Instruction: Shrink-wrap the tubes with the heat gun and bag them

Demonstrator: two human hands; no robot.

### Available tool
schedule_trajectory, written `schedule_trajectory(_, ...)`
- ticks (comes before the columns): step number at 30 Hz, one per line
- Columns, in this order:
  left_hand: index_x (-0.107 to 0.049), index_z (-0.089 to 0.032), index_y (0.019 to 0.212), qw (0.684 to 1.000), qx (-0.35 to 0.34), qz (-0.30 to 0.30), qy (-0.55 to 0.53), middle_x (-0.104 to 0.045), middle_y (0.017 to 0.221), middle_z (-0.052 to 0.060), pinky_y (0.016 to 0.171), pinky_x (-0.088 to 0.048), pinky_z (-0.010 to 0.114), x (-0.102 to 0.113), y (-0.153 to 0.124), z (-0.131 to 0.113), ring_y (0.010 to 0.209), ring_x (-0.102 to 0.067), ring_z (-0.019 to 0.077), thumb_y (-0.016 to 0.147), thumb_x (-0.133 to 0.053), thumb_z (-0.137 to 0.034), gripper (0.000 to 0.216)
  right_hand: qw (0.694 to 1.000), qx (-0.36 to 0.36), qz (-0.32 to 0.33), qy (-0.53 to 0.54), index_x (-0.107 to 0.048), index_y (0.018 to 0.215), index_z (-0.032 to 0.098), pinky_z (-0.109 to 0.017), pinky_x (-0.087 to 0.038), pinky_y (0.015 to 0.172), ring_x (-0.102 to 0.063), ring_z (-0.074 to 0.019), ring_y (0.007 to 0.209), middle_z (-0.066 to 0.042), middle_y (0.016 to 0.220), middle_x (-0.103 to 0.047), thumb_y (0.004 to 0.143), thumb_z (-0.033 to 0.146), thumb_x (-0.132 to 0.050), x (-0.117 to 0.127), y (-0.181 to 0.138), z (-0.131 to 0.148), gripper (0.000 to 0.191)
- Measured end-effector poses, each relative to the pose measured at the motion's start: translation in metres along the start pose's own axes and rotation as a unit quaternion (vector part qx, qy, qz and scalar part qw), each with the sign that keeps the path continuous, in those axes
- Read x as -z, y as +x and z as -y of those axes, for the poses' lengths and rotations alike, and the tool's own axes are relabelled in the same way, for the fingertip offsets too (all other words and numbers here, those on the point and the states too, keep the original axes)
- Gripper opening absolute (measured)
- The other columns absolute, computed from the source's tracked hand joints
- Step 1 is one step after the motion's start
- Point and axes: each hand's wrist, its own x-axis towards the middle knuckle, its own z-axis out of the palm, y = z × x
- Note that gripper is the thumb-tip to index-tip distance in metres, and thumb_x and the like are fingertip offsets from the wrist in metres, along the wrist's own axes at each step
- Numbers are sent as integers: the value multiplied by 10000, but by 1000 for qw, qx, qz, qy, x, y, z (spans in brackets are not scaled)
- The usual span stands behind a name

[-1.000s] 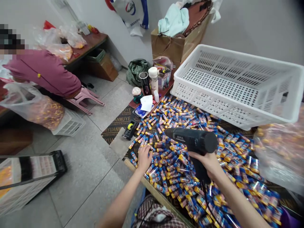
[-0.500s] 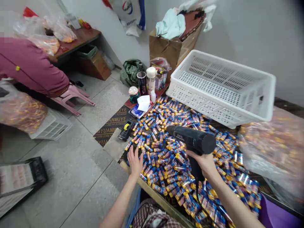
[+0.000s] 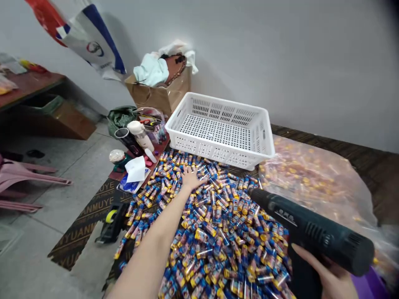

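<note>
My right hand (image 3: 330, 272) is wrapped round the grip of a black heat gun (image 3: 311, 228), whose nozzle points left over the pile. Stretched out to the far part of the pile, my left hand (image 3: 191, 179) rests on it with fingers spread, holding nothing I can see. The pile is made of many small cylinders with blue and yellow ends in clear wrap (image 3: 215, 232), spread across the dark board. What they are exactly I cannot tell.
Behind the pile stands a white perforated crate (image 3: 218, 143). A clear bag of orange-yellow pieces (image 3: 314, 178) lies at right. Left are a tape dispenser (image 3: 111, 224), a white bottle (image 3: 141, 135), a dark tumbler (image 3: 128, 141) and a white paper (image 3: 136, 169). A cardboard box (image 3: 174, 91) stands behind.
My left hand has moved from the near left edge to the far part of the pile. The heat gun has moved right and closer to me. My view has turned right.
</note>
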Motion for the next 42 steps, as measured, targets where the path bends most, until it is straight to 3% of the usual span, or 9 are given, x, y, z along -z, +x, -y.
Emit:
schedule_trajectory(5, -391, -261, 1338, 988, -150, 13, 42, -403, 1374, 138, 1043, -191, 587, -33, -53, -20, 1358, -162, 351, 700, -442, -725, 790, 1000, -13, 18, 6, -680, 860, 193, -306, -578, 612, -656, -223, 715, -4, 748, -708, 384, 267, -844, -30, 46, 4, 509)
schedule_trajectory(13, -228, -217, 1417, 982, -178, 27, -63, -361, 1423, 118, 1097, -166, 559, -48, -133, -30, 1338, -268, 281, 810, -486, -507, 720, 973, 9, 227, -45, -668, 799, 146, -319, -524, 594, -624, -203, 619, -47, 733, -699, 451, 281, -825, -144, 70, 8, 405)
schedule_trajectory(18, -470, -260, 1257, 981, -129, -49, -138, -467, 1338, 92, 1086, -236, 554, -45, -192, -8, 1283, -368, 245, 873, -423, -320, 392, 931, 20, 355, -79, -658, 837, 141, -295, -488, 536, -588, -177, 570, -47, 713, -685, 537, 303, -781, -190, 58, -1, 363)
schedule_trajectory(24, -605, -286, 1065, 976, -8, -159, -147, -591, 1178, 65, 1034, -350, 531, -57, -242, 44, 1152, -502, 236, 853, -441, -243, 271, 900, 53, 420, -102, -638, 856, 142, -289, -461, 504, -547, -153, 506, -33, 680, -663, 556, 289, -756, -233, 37, -2, 354)
schedule_trajectory(30, -625, -290, 1027, 968, 62, -204, -129, -617, 1134, 54, 991, -385, 529, -63, -272, 87, 1103, -538, 246, 850, -450, -251, 252, 889, 109, 418, -153, -661, 815, 148, -316, -484, 627, -608, -214, 677, -41, 698, -678, 544, 288, -754, -235, 23, 6, 319)
schedule_trajectory(33, -638, -269, 981, 964, 70, -220, -133, -624, 1110, 57, 972, -399, 510, -59, -265, 97, 1083, -541, 242, 856, -446, -261, 229, 883, 72, 434, -163, -662, 841, 145, -313, -487, 637, -609, -208, 693, -52, 767, -691, 557, 306, -756, -217, 21, 6, 340)
schedule_trajectory(35, -643, -250, 953, 960, 65, -233, -138, -623, 1099, 63, 955, -415, 480, -47, -238, 97, 1082, -533, 238, 858, -440, -265, 225, 901, 56, 404, -146, -657, 857, 141, -308, -490, 622, -605, -198, 669, -61, 795, -693, 565, 329, -759, -203, 20, 4, 362)
schedule_trajectory(39, -615, -218, 1048, 973, 31, -209, -97, -566, 1202, 81, 974, -394, 408, -12, -134, 80, 1155, -469, 225, 871, -399, -228, 279, 957, 59, 272, -83, -656, 882, 156, -297, -512, 630, -617, -198, 684, -42, 766, -691, 524, 330, -793, -170, 19, 8, 421)
schedule_trajectory(42, -598, -167, 1048, 997, -45, -67, 4, -618, 1052, 105, 916, -406, 351, 1, -55, 54, 1030, -529, 201, 875, -364, -149, 292, 983, 14, 174, -53, -664, 913, 187, -273, -537, 625, -633, -189, 683, -14, 772, -698, 455, 305, -827, -139, 19, 18, 500)
